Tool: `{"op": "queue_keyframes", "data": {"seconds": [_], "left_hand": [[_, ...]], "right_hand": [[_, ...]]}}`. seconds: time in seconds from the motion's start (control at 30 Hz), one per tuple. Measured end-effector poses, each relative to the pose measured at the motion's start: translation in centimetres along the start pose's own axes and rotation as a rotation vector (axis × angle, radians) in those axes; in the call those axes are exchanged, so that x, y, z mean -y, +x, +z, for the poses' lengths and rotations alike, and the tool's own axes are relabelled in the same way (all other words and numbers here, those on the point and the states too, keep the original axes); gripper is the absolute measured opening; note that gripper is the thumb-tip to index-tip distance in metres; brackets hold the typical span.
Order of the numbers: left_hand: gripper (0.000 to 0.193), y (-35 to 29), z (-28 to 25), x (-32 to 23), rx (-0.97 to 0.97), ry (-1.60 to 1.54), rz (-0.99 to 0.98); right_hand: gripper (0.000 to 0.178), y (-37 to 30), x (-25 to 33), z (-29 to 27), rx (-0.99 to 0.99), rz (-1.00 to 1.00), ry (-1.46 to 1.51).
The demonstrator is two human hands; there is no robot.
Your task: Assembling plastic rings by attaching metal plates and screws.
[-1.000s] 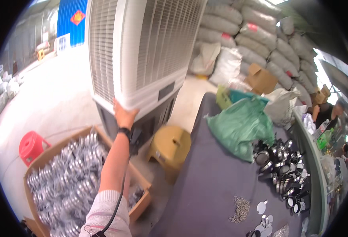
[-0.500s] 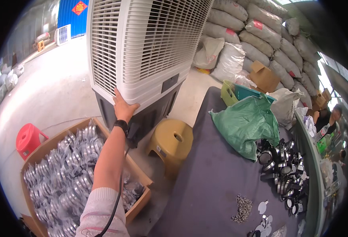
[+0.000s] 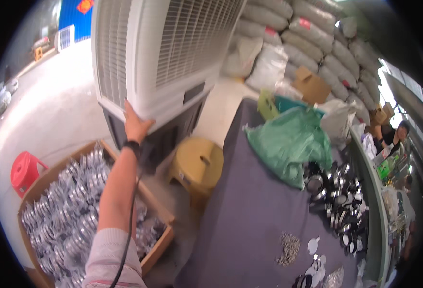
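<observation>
My left hand (image 3: 137,128) rests against the lower front corner of a tall white air cooler (image 3: 137,84) with slatted grilles and a dark grey base. Its thumb is spread to the right and the fingers reach up along the corner, so the hand is open. A dark band circles the wrist, and a black cable (image 3: 129,230) runs along the forearm. Below the arm stands a cardboard box (image 3: 161,228) full of round metal parts in clear plastic bags (image 3: 60,211). My right hand is out of view.
A yellow stool (image 3: 199,163) stands between cooler and grey-covered table (image 3: 235,206). On the table are a green sack (image 3: 293,141), black-and-silver round parts (image 3: 338,197) and small metal pieces (image 3: 288,249). A red stool (image 3: 25,173) is left; stacked sacks (image 3: 312,33) and another person (image 3: 394,137) are beyond.
The whole view has shifted, so the cooler, box, stools and table appear farther left. My left hand stays on the cooler's corner.
</observation>
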State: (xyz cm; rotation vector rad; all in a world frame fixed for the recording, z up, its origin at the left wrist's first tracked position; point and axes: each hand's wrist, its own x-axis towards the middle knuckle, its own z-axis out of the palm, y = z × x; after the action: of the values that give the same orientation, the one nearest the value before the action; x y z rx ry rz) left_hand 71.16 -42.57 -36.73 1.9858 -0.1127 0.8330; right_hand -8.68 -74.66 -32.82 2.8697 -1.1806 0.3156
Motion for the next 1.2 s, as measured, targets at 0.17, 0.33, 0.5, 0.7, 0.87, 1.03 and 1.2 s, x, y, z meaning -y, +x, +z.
{"op": "queue_keyframes", "data": {"seconds": [0.17,0.33,0.5,0.7,0.87,1.03,1.2], "left_hand": [[0.122,0.9,0.5,0.2,0.032,-0.007,-0.050],[0.121,-0.5,-0.4,-1.1,0.143,-0.024,-0.191],[0.115,-0.8,-1.7,0.7,0.290,0.207,-0.255],[0.107,-2.6,-6.1,0.4,0.562,0.333,-0.170],[0.089,-3.1,-9.5,-13.7,0.450,0.079,0.034],[0.046,-10.1,-13.7,-14.7,0.813,-0.164,0.566],[0.056,-15.8,-23.6,-34.7,1.056,-0.497,0.470]], "right_hand": [[0.018,1.0,0.5,0.5,-0.059,0.111,0.204],[0.018,-0.6,0.7,0.1,-0.091,0.036,0.106],[0.021,-0.8,1.3,-0.5,-0.066,0.105,0.187],[0.020,0.8,3.0,-0.7,-0.091,-0.007,0.187],[0.020,-0.3,0.2,-0.4,-0.203,-0.049,0.093],[0.009,1.9,2.9,0.2,-0.065,-0.051,0.081],[0.008,-1.0,1.7,-0.8,-0.235,-0.092,0.144]]}}
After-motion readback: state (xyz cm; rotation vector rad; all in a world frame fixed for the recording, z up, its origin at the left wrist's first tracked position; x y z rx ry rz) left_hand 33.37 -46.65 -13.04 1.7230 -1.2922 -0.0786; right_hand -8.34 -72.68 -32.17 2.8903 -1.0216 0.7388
